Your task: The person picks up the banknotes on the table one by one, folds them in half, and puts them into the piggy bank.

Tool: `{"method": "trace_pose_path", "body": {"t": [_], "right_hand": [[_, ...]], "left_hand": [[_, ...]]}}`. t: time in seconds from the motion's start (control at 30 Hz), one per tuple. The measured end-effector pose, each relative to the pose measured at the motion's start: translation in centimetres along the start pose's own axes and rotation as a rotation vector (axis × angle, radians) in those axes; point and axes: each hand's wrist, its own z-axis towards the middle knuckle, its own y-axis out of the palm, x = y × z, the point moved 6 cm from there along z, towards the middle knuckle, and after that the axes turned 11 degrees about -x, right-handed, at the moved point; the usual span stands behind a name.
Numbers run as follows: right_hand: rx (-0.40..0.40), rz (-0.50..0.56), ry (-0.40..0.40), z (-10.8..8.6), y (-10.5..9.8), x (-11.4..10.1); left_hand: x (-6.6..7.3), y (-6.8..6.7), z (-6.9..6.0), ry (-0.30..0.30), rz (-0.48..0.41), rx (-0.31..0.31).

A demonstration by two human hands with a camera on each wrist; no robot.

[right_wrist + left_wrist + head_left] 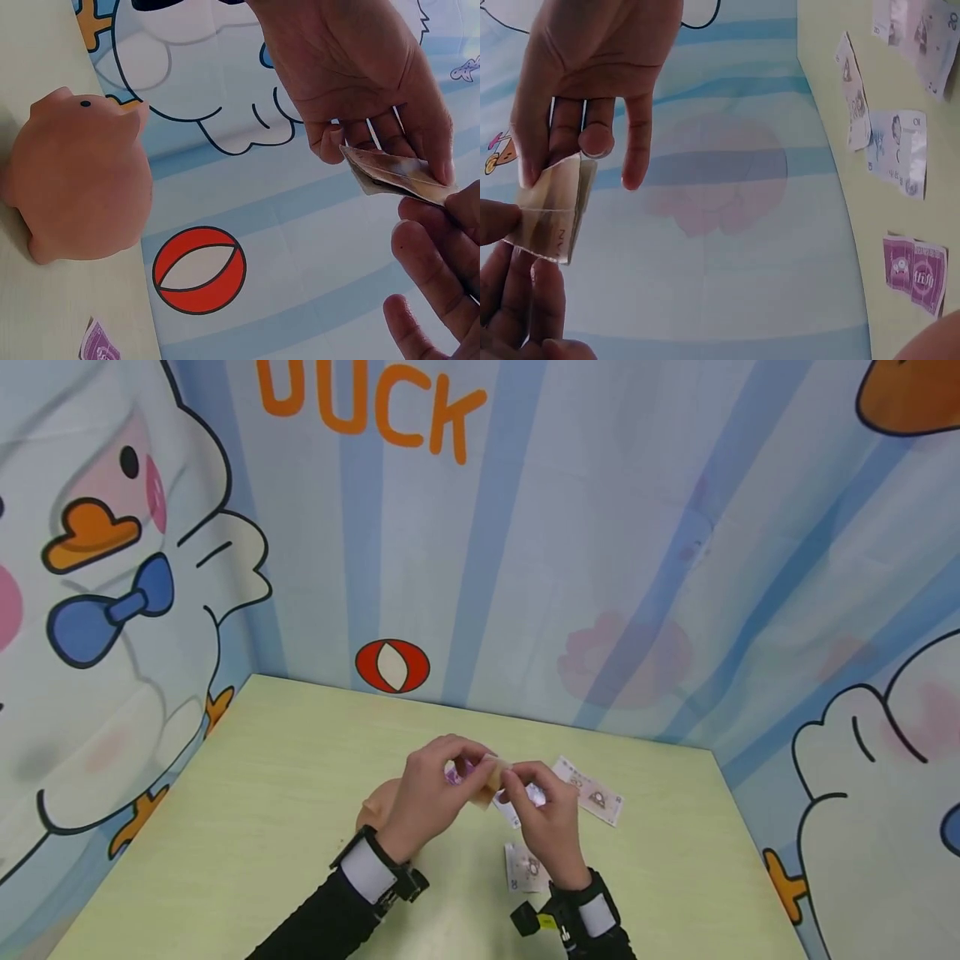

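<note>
Both hands hold a folded tan banknote (491, 779) above the table. My left hand (438, 785) pinches one side of it between thumb and fingers, while my right hand (551, 818) pinches the other. In the left wrist view the folded note (551, 210) shows a crease and stacked layers. Its layers stand slightly apart at the edge in the right wrist view. A pink-orange piggy bank (86, 180) stands on the table, partly hidden behind my left hand in the head view.
Pale banknotes (592, 793) lie to the right on the yellow table (285, 827), another note (525, 868) nearer. A creased purple banknote (915, 274) lies on the table too. A duck-printed curtain (487, 568) encloses the table's back and sides.
</note>
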Motion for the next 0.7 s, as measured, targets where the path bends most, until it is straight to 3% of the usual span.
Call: {"method": "trace_pose_path", "body": {"t": [0.33,0.5,0.7], "right_hand": [[-0.081,0.024,-0.019,0.0,0.1,0.1],[-0.09,0.017,-0.013,0.1,0.0,0.1],[-0.056,-0.003,-0.016,0.1,-0.3,0.2]], "left_hand": [[-2.2,0.5,0.3,-0.249,-0.384,-0.263],[-3.0,0.6,0.1,-0.292,-0.386,-0.257],[-2.9,0.4,-0.6,-0.271,-0.296,-0.186]]}}
